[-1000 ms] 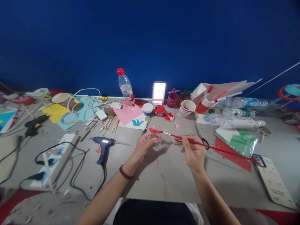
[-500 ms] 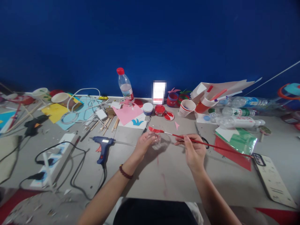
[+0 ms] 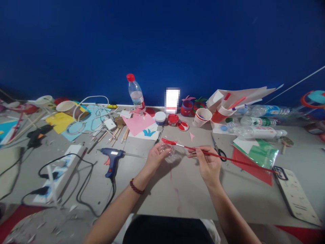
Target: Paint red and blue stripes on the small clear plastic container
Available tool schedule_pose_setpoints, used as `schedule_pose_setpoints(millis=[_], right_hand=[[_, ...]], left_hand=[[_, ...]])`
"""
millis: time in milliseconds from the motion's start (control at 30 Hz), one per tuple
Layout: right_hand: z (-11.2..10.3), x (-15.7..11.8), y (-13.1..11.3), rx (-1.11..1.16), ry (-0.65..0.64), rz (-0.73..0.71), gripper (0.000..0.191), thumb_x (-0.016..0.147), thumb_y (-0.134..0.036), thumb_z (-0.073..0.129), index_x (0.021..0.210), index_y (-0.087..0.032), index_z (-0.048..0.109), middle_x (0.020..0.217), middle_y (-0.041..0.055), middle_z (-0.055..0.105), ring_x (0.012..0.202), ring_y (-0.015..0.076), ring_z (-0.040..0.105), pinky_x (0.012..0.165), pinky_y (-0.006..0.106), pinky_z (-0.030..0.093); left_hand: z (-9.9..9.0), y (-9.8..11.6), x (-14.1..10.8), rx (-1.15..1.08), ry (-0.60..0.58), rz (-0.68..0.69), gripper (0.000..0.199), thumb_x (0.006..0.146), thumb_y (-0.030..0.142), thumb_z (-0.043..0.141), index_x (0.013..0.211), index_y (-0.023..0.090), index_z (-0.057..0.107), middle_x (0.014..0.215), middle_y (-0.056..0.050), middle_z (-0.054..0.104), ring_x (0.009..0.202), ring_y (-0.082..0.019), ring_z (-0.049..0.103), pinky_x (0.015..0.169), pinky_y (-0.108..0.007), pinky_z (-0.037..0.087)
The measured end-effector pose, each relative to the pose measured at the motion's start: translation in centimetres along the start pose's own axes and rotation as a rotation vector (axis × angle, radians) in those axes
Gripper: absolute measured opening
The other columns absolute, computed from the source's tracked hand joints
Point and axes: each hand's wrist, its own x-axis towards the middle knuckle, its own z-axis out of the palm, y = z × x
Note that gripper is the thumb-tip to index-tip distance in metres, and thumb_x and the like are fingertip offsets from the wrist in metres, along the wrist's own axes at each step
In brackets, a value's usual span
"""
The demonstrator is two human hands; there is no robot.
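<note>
A clear plastic piece (image 3: 170,154) is held in the fingers of my left hand (image 3: 155,158), above the middle of the table. My right hand (image 3: 208,162) grips a long red-handled paintbrush (image 3: 228,158). Its bristles, loaded with red paint, lie over the top edge of the clear piece; whether they touch it is hard to tell. Behind the hands stand an open jar of red paint (image 3: 173,119), its paint-smeared lid (image 3: 183,126) and a white-lidded jar (image 3: 159,118).
A blue glue gun (image 3: 112,159) and a power strip (image 3: 61,173) with cables lie left. Scissors (image 3: 218,149), a phone (image 3: 296,195), plastic bottles (image 3: 264,132) and a paper cup (image 3: 202,117) are right. A red-capped bottle (image 3: 136,95) stands behind.
My right hand and the paintbrush have shifted slightly, with the brush's back end a little farther right. The clear piece has turned slightly in my left hand.
</note>
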Motion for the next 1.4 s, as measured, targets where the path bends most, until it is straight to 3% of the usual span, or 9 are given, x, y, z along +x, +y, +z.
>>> schedule_pose_setpoints(millis=[367, 600, 733, 867, 1000, 1100, 1200, 1300, 1400], right_hand=[[-0.6, 0.5, 0.1, -0.021, 0.068, -0.029, 0.028, 0.086, -0.045, 0.073, 0.083, -0.02, 0.062, 0.072, 0.0035, 0.075, 0.051, 0.0164, 0.07, 0.053, 0.029, 0.06], [-1.2, 1.3, -0.6, 0.115, 0.139, -0.011, 0.029, 0.083, -0.045, 0.077, 0.085, -0.019, 0.064, 0.071, 0.0017, 0.073, 0.059, 0.0174, 0.072, 0.051, 0.027, 0.059], [-2.5, 2.1, -2.2, 0.115, 0.096, 0.018, 0.028, 0.081, -0.043, 0.079, 0.087, -0.02, 0.065, 0.073, 0.0025, 0.074, 0.066, 0.0186, 0.074, 0.055, 0.029, 0.061], [-3.9, 3.5, -3.7, -0.002, 0.062, -0.041, 0.026, 0.084, -0.044, 0.076, 0.089, -0.021, 0.065, 0.075, 0.0031, 0.075, 0.06, 0.0179, 0.072, 0.053, 0.029, 0.061], [-4.3, 7.2, -3.4, -0.209, -0.004, -0.125, 0.026, 0.085, -0.047, 0.074, 0.088, -0.022, 0.067, 0.081, 0.0044, 0.075, 0.067, 0.0193, 0.074, 0.058, 0.03, 0.061], [-3.6, 10.8, -2.0, -0.323, -0.095, -0.154, 0.027, 0.087, -0.048, 0.07, 0.088, -0.021, 0.068, 0.087, 0.0048, 0.076, 0.07, 0.0187, 0.074, 0.066, 0.031, 0.062], [-2.2, 13.7, -0.5, -0.384, -0.195, -0.143, 0.026, 0.089, -0.046, 0.066, 0.094, -0.021, 0.067, 0.088, 0.004, 0.075, 0.069, 0.0175, 0.072, 0.067, 0.032, 0.061], [-1.0, 15.6, 0.4, -0.572, -0.382, -0.172, 0.018, 0.089, -0.036, 0.062, 0.088, -0.02, 0.069, 0.094, 0.0045, 0.075, 0.078, 0.0187, 0.072, 0.074, 0.032, 0.058], [-0.2, 16.5, 0.7, -0.74, -0.441, -0.178, 0.019, 0.09, -0.029, 0.055, 0.084, -0.02, 0.071, 0.091, 0.0051, 0.075, 0.084, 0.0211, 0.07, 0.083, 0.035, 0.053]], left_hand=[[-0.3, -0.2, 0.3, -0.14, -0.028, -0.035, 0.047, 0.069, 0.045, 0.082, 0.104, 0.016, 0.073, 0.1, -0.01, 0.076, 0.098, -0.026, 0.071, 0.093, -0.04, 0.052], [-0.3, -0.3, 0.5, -0.251, -0.048, -0.095, 0.05, 0.062, 0.044, 0.088, 0.101, 0.019, 0.073, 0.095, -0.007, 0.074, 0.095, -0.023, 0.069, 0.101, -0.042, 0.048], [0.0, -0.3, 0.1, -0.078, -0.116, -0.079, 0.055, 0.056, 0.035, 0.094, 0.103, 0.019, 0.071, 0.102, -0.009, 0.074, 0.1, -0.024, 0.068, 0.101, -0.043, 0.048], [0.4, -0.1, -0.4, 0.145, -0.263, 0.016, 0.049, 0.072, 0.039, 0.085, 0.115, 0.02, 0.069, 0.118, -0.014, 0.072, 0.109, -0.028, 0.067, 0.099, -0.044, 0.05], [1.3, 0.9, -0.5, 0.401, -0.313, 0.194, 0.049, 0.082, 0.043, 0.075, 0.124, 0.021, 0.063, 0.126, -0.013, 0.069, 0.118, -0.03, 0.064, 0.106, -0.048, 0.048], [2.3, 1.3, 0.2, 0.635, -0.352, 0.336, 0.047, 0.083, 0.047, 0.073, 0.123, 0.024, 0.064, 0.128, -0.011, 0.067, 0.12, -0.032, 0.062, 0.108, -0.05, 0.046], [3.2, 0.8, 1.9, 0.877, -0.307, 0.457, 0.061, 0.072, 0.048, 0.082, 0.125, 0.025, 0.06, 0.132, -0.012, 0.064, 0.125, -0.036, 0.058, 0.11, -0.053, 0.045], [4.1, -0.1, 4.1, 1.065, -0.349, 0.5, 0.067, 0.072, 0.047, 0.082, 0.129, 0.022, 0.056, 0.13, -0.014, 0.064, 0.122, -0.036, 0.059, 0.105, -0.053, 0.048], [4.9, -0.9, 6.0, 1.114, -0.358, 0.541, 0.069, 0.076, 0.049, 0.078, 0.134, 0.023, 0.052, 0.137, -0.014, 0.06, 0.127, -0.034, 0.058, 0.107, -0.052, 0.048]])
